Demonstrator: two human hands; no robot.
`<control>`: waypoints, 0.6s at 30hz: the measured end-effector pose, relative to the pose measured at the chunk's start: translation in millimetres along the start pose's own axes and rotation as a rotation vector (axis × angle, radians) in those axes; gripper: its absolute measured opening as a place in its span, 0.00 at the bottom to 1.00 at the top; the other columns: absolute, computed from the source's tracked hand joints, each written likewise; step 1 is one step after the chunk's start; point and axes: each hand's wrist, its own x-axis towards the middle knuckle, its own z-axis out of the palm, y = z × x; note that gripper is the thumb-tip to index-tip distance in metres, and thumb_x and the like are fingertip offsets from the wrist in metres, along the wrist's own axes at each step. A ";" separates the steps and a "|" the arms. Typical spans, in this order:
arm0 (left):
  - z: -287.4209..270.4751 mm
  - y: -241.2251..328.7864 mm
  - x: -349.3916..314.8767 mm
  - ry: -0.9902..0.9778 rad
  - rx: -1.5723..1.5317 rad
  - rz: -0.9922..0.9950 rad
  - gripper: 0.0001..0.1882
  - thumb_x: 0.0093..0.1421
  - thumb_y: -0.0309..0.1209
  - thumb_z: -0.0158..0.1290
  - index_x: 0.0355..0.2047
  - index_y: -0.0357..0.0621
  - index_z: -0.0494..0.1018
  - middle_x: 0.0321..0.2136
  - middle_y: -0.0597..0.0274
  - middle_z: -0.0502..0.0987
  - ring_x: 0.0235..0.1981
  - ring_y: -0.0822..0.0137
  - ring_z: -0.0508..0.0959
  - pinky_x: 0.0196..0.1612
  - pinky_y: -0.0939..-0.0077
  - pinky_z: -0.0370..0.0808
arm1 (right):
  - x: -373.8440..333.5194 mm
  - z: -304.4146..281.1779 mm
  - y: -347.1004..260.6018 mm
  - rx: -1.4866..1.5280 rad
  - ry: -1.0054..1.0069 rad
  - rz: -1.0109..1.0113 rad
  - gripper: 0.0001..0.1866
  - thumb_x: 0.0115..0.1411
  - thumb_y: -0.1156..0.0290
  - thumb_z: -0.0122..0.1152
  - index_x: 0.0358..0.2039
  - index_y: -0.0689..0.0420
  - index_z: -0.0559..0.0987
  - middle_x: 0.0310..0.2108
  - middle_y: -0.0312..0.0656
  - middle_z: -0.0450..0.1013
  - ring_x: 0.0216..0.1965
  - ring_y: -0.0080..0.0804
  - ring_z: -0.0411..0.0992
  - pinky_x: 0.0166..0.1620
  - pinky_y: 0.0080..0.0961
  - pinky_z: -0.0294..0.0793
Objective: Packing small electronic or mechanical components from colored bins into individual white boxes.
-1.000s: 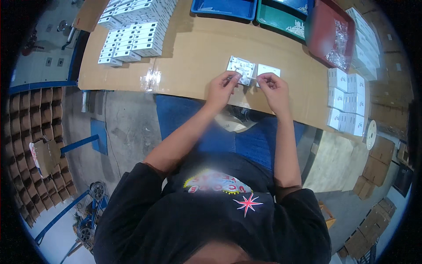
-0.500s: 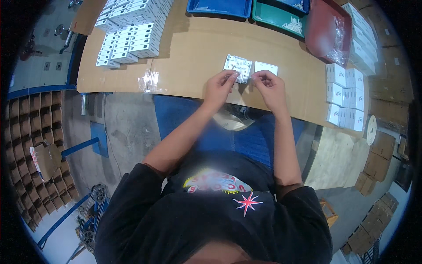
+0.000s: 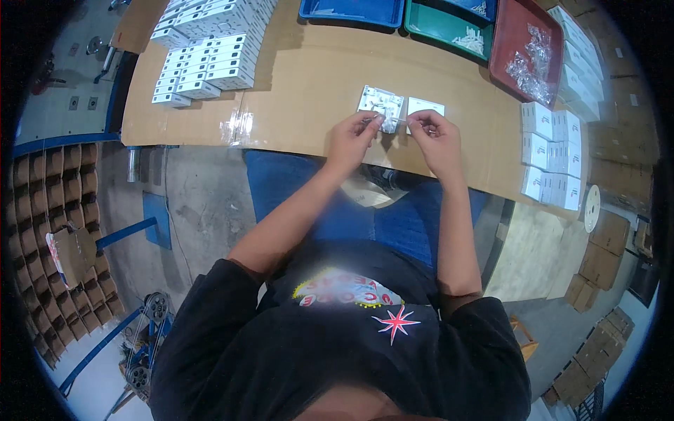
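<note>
Above the near edge of the cardboard-covered table, my two hands are close together. With thumb and forefinger, my left hand (image 3: 353, 140) pinches a small clear, shiny piece (image 3: 386, 126) that looks like a plastic packet. A thin white stick (image 3: 399, 120) spans the gap between my hands, its right end pinched in the closed fingertips of my right hand (image 3: 435, 140). Just behind the fingers lies an open white square box (image 3: 380, 100) with small parts showing in it. Beside it is a plain white square piece (image 3: 425, 106), partly covered by my right hand.
White boxes (image 3: 210, 67) are stacked at the far left, more white boxes (image 3: 551, 151) at the right. Along the back stand a blue tray (image 3: 351, 21), a green tray (image 3: 428, 36) with white pieces, and a red tray (image 3: 507, 49) with clear packets. A white reel (image 3: 593, 198) is beyond the right edge.
My right hand has shifted slightly right, away from the left, and more of the white stick shows between them. The left hand has hardly moved.
</note>
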 end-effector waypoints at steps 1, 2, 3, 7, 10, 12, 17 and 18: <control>0.0 1.0 -0.1 0.002 -0.003 -0.002 0.12 0.68 0.34 0.60 0.45 0.39 0.80 0.25 0.69 0.78 0.25 0.81 0.72 0.26 0.84 0.66 | 0.5 -1.0 -0.1 -0.027 -0.021 0.011 0.06 0.65 0.74 0.66 0.39 0.62 0.83 0.31 0.29 0.77 0.30 0.13 0.69 0.34 0.13 0.68; 0.3 1.8 -0.1 0.003 -0.005 -0.003 0.12 0.68 0.34 0.60 0.45 0.39 0.80 0.26 0.69 0.78 0.25 0.81 0.72 0.26 0.84 0.67 | 0.5 -0.8 0.6 -0.028 -0.020 0.011 0.06 0.65 0.74 0.66 0.39 0.62 0.83 0.31 0.29 0.77 0.30 0.13 0.69 0.34 0.13 0.68; 0.7 2.2 0.0 0.002 -0.006 -0.003 0.12 0.68 0.34 0.60 0.45 0.39 0.80 0.26 0.69 0.78 0.25 0.81 0.72 0.26 0.84 0.67 | 0.4 0.1 1.7 -0.075 -0.029 0.019 0.06 0.65 0.73 0.66 0.40 0.61 0.83 0.31 0.29 0.77 0.29 0.13 0.69 0.34 0.14 0.68; 1.7 5.4 -1.0 -0.036 0.002 0.011 0.12 0.66 0.33 0.61 0.46 0.41 0.80 0.27 0.71 0.78 0.24 0.83 0.70 0.26 0.86 0.66 | 0.1 3.0 3.7 -0.117 -0.025 0.045 0.07 0.64 0.74 0.66 0.41 0.61 0.84 0.33 0.31 0.78 0.29 0.15 0.69 0.34 0.15 0.69; 2.4 4.2 -0.4 -0.041 0.033 0.043 0.12 0.66 0.31 0.62 0.48 0.42 0.79 0.26 0.74 0.76 0.23 0.84 0.68 0.25 0.87 0.66 | 3.2 11.3 12.6 0.033 0.027 -0.081 0.08 0.63 0.71 0.67 0.40 0.61 0.84 0.31 0.33 0.78 0.27 0.15 0.68 0.31 0.17 0.68; 1.7 2.2 0.2 -0.032 0.044 0.057 0.13 0.65 0.30 0.62 0.49 0.42 0.78 0.27 0.73 0.77 0.23 0.84 0.69 0.26 0.86 0.66 | 2.1 13.7 11.4 0.060 0.030 -0.081 0.08 0.63 0.72 0.67 0.40 0.62 0.84 0.32 0.34 0.78 0.27 0.15 0.68 0.31 0.16 0.69; 0.0 4.2 0.0 -0.048 -0.003 0.022 0.16 0.62 0.31 0.65 0.47 0.37 0.78 0.30 0.66 0.81 0.25 0.82 0.72 0.28 0.84 0.69 | 2.8 17.7 6.4 0.152 0.087 -0.022 0.07 0.62 0.75 0.68 0.40 0.63 0.83 0.33 0.34 0.78 0.27 0.14 0.68 0.31 0.14 0.68; -0.5 4.2 0.2 -0.049 -0.004 0.021 0.16 0.62 0.31 0.65 0.47 0.37 0.78 0.30 0.66 0.81 0.25 0.82 0.72 0.28 0.84 0.69 | 4.2 17.2 12.7 0.154 0.095 -0.011 0.07 0.61 0.76 0.69 0.39 0.63 0.83 0.33 0.34 0.78 0.26 0.14 0.67 0.31 0.14 0.68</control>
